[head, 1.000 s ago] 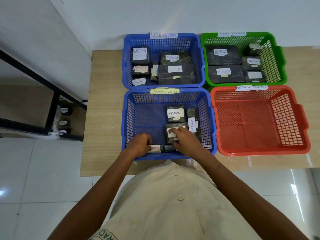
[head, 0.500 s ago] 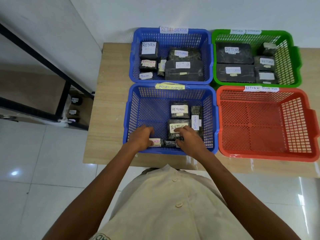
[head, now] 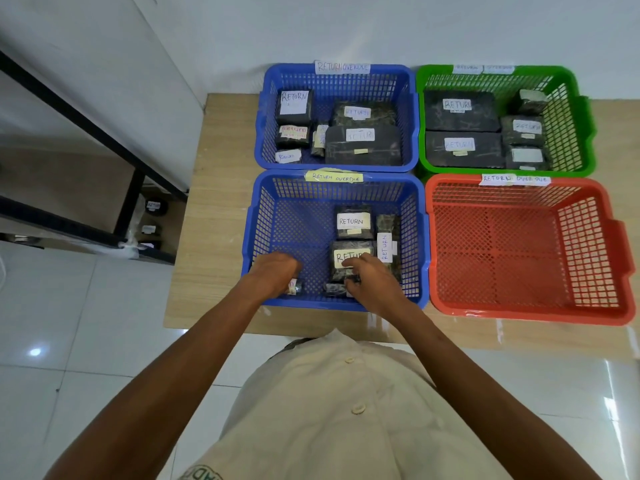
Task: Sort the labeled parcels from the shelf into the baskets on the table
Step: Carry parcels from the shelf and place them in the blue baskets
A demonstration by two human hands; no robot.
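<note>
Both hands reach into the near blue basket [head: 250, 233], tagged "RETURN OVERDUE". My left hand [head: 275, 275] curls round a small labeled parcel [head: 293, 286] at the basket's front left. My right hand [head: 374, 280] pinches a small dark parcel [head: 334, 289] at the front wall, its fingertips over the near edge of a "RETURN" parcel [head: 349, 252]. Behind that one lies another "RETURN" parcel [head: 352, 221]. A narrow parcel [head: 387, 237] lies along their right side.
The far blue basket [head: 263, 140] and the green basket [head: 585, 133] hold several labeled parcels. Nothing lies in the red basket [head: 625, 261]. All stand on a wooden table [head: 214, 209]. A black-framed shelf [head: 128, 202] at left has a few parcels [head: 154, 206] low down.
My left hand has drawn its small parcel to the left, away from the dark parcel at my right fingers. My right hand slid back from the "RETURN" label to that parcel's near edge.
</note>
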